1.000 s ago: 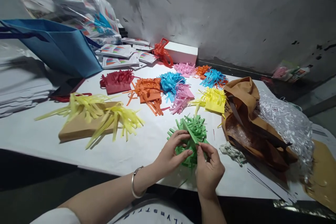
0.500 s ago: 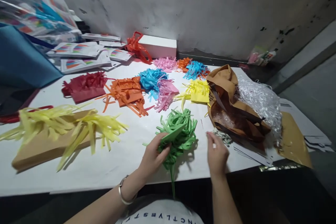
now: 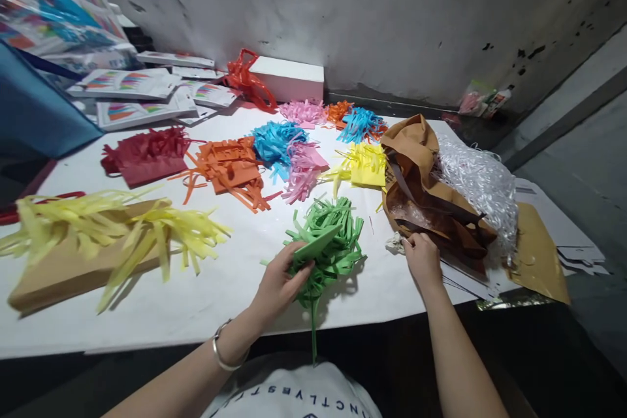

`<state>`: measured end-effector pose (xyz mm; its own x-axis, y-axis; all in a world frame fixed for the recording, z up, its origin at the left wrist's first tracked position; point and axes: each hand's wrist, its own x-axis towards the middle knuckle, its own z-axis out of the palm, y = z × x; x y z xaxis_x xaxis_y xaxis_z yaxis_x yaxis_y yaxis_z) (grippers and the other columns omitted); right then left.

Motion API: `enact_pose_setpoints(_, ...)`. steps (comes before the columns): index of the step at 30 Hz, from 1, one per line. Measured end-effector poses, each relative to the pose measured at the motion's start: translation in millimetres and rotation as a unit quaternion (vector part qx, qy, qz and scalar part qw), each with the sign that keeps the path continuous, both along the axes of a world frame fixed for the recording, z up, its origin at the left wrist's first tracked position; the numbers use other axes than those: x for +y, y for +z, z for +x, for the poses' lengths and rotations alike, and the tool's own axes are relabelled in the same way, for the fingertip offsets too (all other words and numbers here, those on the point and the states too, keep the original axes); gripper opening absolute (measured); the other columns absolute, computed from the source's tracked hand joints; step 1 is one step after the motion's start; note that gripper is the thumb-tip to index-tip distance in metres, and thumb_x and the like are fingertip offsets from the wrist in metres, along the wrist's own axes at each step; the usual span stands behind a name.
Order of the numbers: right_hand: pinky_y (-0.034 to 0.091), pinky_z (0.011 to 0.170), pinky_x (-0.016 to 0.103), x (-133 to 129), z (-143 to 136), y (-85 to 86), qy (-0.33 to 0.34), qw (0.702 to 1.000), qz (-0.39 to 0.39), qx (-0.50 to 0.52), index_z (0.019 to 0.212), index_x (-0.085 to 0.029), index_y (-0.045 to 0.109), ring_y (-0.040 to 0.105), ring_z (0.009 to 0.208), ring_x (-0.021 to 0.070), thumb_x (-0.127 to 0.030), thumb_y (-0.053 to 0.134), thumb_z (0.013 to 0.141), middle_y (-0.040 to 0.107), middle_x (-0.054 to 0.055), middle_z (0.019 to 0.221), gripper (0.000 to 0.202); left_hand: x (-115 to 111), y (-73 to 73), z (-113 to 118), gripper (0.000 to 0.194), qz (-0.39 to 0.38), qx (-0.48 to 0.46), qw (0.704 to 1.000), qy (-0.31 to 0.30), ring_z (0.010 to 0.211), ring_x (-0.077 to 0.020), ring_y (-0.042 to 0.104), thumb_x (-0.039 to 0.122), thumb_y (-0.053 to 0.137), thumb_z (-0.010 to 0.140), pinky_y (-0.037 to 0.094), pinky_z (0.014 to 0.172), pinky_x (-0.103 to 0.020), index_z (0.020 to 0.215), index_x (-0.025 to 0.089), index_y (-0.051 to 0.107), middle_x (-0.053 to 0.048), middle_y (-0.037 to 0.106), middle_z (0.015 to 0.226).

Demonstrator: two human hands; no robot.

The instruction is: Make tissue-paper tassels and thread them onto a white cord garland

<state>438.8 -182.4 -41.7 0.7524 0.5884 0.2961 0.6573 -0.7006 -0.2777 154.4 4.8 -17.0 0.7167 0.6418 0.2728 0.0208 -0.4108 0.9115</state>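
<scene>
My left hand (image 3: pixel 281 274) is closed on the flat, uncut edge of a bunch of green fringed paper (image 3: pixel 337 241), thumb on one side and fingers on the other. Its cut strips spread over the table, and one long strand hangs past the near edge. To the right, my right hand (image 3: pixel 422 258) reaches to a small heap of whitish scraps (image 3: pixel 394 243) beside a brown bag (image 3: pixel 431 209). Its fingers are pinched together at the heap and partly cover it. Whatever lies between the fingertips is too small to make out.
Fringed paper bunches in dark red (image 3: pixel 147 155), orange (image 3: pixel 235 166), blue (image 3: pixel 277 144), pink (image 3: pixel 304 166) and yellow (image 3: pixel 367 166) lie farther back. Pale yellow fringe rests over a tan package (image 3: pixel 59 274) at left. Shiny white shreds (image 3: pixel 480 192) and a tan envelope (image 3: pixel 536 251) are at right.
My right hand has moved right and slightly forward, from beside the green paper to the whitish scraps. My left hand keeps hold of the green paper. The view has shifted slightly.
</scene>
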Motion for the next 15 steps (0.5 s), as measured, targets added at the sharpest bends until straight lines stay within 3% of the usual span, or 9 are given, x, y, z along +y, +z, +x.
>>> enact_pose_setpoints(4,0.04,0.063,0.032,-6.6,-5.5,10.2,-0.015,1.0,0.013,-0.012,0.071,-0.015,0.069,0.055,0.064,0.0197,-0.034,0.052,0.093,0.061,0.01,0.073,0.033,0.5,1.2,-2.2,0.023,-0.021,-0.015,1.0,-0.014,0.097,-0.0219,0.061,0.032,0.061,0.089,0.052,0.086,-0.035,0.108,0.018,0.064,-0.008,0.066,0.104)
enact_pose_setpoints(8,0.044,0.065,0.032,3.5,-65.6,36.8,0.009,0.997,0.06,-0.047,0.101,-0.018,0.072,0.061,0.073,0.0192,-0.031,0.042,0.098,0.066,0.013,0.106,0.033,-0.9,3.0,-3.5,0.03,-0.039,-0.021,0.999,-0.018,0.105,-0.0241,0.061,0.031,0.063,0.087,0.05,0.093,-0.038,0.114,0.019,0.063,-0.009,0.066,0.111)
enact_pose_setpoints(10,0.05,0.077,0.032,19.7,-112.1,48.7,0.149,0.974,0.168,-0.026,0.099,-0.019,0.072,0.064,0.086,0.02,-0.032,0.048,0.098,0.069,0.01,0.099,0.027,-3.5,3.0,-3.5,0.031,-0.033,-0.024,0.999,-0.023,0.107,-0.025,0.06,0.028,0.064,0.086,0.05,0.094,-0.04,0.115,0.019,0.064,-0.01,0.065,0.113)
enact_pose_setpoints(12,0.052,0.085,0.033,39.7,-154.3,55.1,0.264,0.941,0.205,0.054,0.106,-0.021,0.07,0.065,0.094,0.02,-0.03,0.056,0.095,0.07,0.008,0.101,0.02,-6.9,2.9,-3.1,0.032,-0.023,-0.031,0.999,-0.035,0.109,-0.0258,0.059,0.023,0.062,0.084,0.05,0.096,-0.042,0.115,0.021,0.064,-0.01,0.064,0.115)
enact_pose_setpoints(15,0.052,0.084,0.034,64.4,-188.0,55.1,0.276,0.925,0.245,0.092,0.095,-0.021,0.071,0.065,0.089,0.0191,-0.022,0.054,0.094,0.071,0.006,0.093,0.017,-10.6,3.5,-3.6,0.038,-0.006,-0.042,0.998,-0.052,0.113,-0.0257,0.058,0.015,0.057,0.082,0.047,0.101,-0.044,0.119,0.023,0.063,-0.01,0.062,0.118)
